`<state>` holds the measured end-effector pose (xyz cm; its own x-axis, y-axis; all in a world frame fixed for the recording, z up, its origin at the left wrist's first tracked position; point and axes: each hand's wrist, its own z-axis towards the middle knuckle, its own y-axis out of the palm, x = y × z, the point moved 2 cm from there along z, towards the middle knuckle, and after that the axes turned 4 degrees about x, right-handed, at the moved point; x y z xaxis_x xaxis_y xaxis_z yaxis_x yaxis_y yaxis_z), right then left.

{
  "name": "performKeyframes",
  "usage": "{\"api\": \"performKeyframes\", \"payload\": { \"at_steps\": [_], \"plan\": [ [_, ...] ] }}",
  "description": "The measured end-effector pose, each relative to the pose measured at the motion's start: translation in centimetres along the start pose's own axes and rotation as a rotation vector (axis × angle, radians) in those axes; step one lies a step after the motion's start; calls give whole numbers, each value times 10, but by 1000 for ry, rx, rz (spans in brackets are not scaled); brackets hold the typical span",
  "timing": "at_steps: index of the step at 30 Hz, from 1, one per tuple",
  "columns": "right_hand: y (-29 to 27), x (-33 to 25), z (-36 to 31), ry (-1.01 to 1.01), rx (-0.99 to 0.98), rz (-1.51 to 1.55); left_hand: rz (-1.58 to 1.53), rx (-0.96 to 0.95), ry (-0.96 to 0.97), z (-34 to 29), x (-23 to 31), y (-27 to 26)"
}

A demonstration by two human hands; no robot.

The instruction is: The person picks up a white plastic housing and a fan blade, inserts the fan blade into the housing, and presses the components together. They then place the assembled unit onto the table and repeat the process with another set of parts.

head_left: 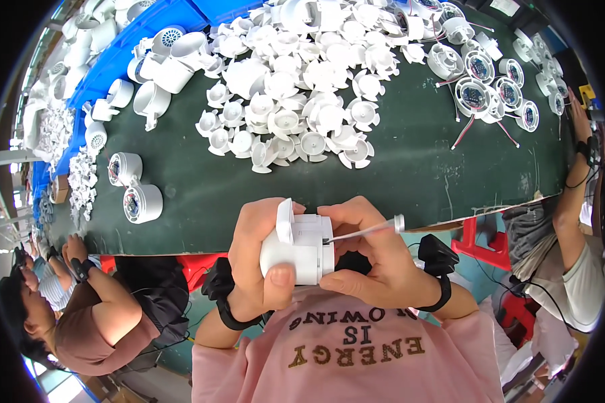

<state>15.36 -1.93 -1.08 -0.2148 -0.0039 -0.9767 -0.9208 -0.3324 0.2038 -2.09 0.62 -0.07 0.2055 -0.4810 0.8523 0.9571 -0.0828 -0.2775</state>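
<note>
Closest: pink T-shirt [417,376] below the hands, lettering [356,336] across the chest in gold and dark tones, upside down from here. No legible marking on the part in hand.

Left hand [257,262]: wrapped around the white cylindrical housing [299,258], thumb on its near side. Right hand [383,265]: half-open C, thumb and forefinger at the housing's right end, gap between them. Housing sits between both palms, held clear of the green tabletop [417,178], side tab sticking up. Pale lead [366,232] leaves its right end, crosses in front of the right-hand fingers, ends in a white connector [399,224]. Black wristband [444,295] on the right wrist, another on the left.

Past the left hand, left side: two motor units [143,203] with circuit boards showing, touching. Straight ahead of the hands: heap of white fan impellers [286,121]. Ahead-left: loose white housings [152,101], blue bin [117,60] behind. Ahead-right: cluster of wired motor units [474,96], boards up.
</note>
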Motion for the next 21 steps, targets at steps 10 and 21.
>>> {"api": "performKeyframes", "payload": {
  "at_steps": [10,21],
  "plan": [
    [-1,-6,1,68,-66,18,25,-68,140,-5,-5,-2],
    [-33,-44,10,-284,89,-785,-255,121,-649,20,-6,-11]
  ]
}}
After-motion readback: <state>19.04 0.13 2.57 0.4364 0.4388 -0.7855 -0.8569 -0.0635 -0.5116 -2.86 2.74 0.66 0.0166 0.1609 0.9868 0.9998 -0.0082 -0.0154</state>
